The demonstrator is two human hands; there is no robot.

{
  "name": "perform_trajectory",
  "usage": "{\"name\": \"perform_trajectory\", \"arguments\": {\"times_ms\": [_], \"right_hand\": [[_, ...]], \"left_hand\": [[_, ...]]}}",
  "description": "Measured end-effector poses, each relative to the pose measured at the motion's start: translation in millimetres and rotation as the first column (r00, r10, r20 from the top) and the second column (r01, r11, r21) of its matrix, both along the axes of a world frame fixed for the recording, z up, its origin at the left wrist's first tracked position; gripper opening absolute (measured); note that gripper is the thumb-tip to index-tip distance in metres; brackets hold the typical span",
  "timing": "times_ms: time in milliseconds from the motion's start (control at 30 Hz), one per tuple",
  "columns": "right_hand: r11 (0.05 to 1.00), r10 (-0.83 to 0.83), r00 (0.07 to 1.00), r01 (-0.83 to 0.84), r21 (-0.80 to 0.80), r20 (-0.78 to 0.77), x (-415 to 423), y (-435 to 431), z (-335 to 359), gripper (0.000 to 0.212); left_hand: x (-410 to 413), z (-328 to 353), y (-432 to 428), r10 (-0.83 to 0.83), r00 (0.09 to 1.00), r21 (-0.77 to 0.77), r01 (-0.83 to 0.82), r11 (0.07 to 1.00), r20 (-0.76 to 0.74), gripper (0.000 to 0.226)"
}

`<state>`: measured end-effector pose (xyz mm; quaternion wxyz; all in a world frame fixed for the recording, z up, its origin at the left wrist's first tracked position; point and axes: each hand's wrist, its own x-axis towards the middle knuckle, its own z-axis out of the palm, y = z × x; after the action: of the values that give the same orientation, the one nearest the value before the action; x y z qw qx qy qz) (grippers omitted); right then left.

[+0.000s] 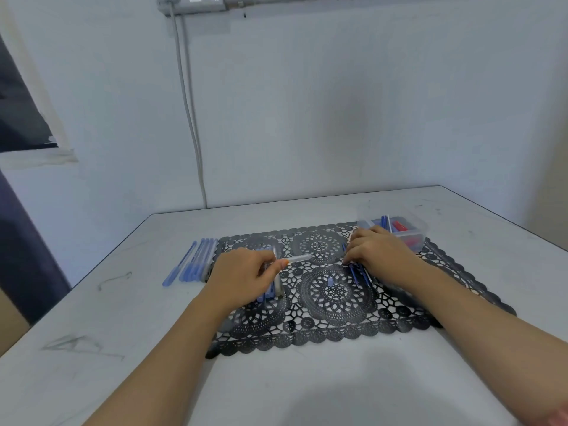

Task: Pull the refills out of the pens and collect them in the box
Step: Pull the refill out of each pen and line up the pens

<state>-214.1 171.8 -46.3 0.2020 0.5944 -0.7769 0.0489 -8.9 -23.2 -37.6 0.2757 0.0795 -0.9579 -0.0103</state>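
Observation:
My left hand (pixel 246 276) is shut on a clear pen barrel (pixel 299 258) that sticks out to the right over the black lace mat (pixel 325 330). Several blue pens (pixel 269 295) lie under that hand. My right hand (pixel 379 253) rests palm down on the mat, its fingertips touching thin blue refills (pixel 358 273) that lie beside it; whether it grips one is unclear. A small blue pen cap (pixel 330 281) lies on the mat between my hands. A clear plastic box (pixel 412 233) with blue and red pieces inside stands behind my right hand.
A row of several blue pens (pixel 192 262) lies on the white table (pixel 307 379) just left of the mat. The wall stands close behind the table, with a cable (pixel 192 118) running down it. The table's right edge slopes away past the box.

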Motion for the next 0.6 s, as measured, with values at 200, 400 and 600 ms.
{"name": "perform_trajectory", "arguments": {"times_ms": [200, 400, 600], "right_hand": [[0.989, -0.101, 0.995, 0.1, 0.112, 0.002, 2, -2, 4, 0.034], [0.985, -0.147, 0.989, 0.143, 0.098, 0.03, -1, -2, 3, 0.036], [0.951, -0.12, 0.924, 0.211, -0.225, 0.362, 12, 0, 18, 0.028]], "left_hand": [[0, 3, 1, -0.007, 1.0, 0.0, 0.007, 1.0, 0.011, 0.046], [1, 2, 1, -0.005, 1.0, 0.007, 0.005, 1.0, 0.005, 0.049], [2, 3, 2, 0.01, 1.0, 0.021, -0.011, 1.0, 0.028, 0.041]]}}
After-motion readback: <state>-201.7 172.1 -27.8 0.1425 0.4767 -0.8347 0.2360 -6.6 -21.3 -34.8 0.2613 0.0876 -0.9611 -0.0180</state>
